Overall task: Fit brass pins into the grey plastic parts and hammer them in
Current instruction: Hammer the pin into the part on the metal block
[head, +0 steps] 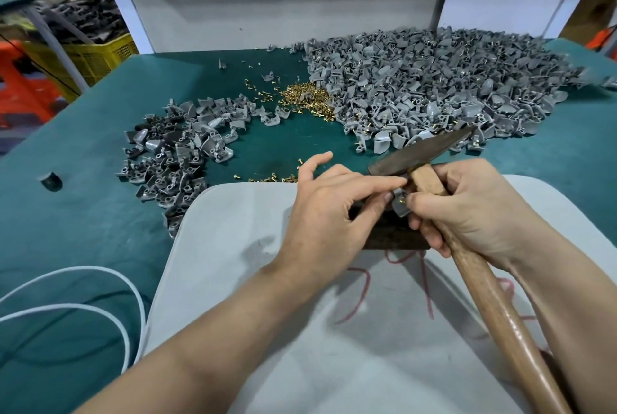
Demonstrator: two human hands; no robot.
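A small grey plastic part [399, 204] with a brass pin showing in it sits between my two hands over a dark block [394, 236]. My left hand [329, 210] pinches the part with thumb and forefinger. My right hand [474, 210] grips the wooden handle of a hammer [430, 180] just below its dark steel head and also touches the part with its fingertips. The hammer head lies flat, pointing up to the right. Loose brass pins [307, 98] are heaped on the green table.
A large heap of grey parts [434, 86] fills the back right. A smaller, darker heap [177, 153] lies to the left. A pale grey sheet [233, 246] covers the near table. A white cable [100, 296] loops at the left. A few pins [267, 177] lie by the sheet's edge.
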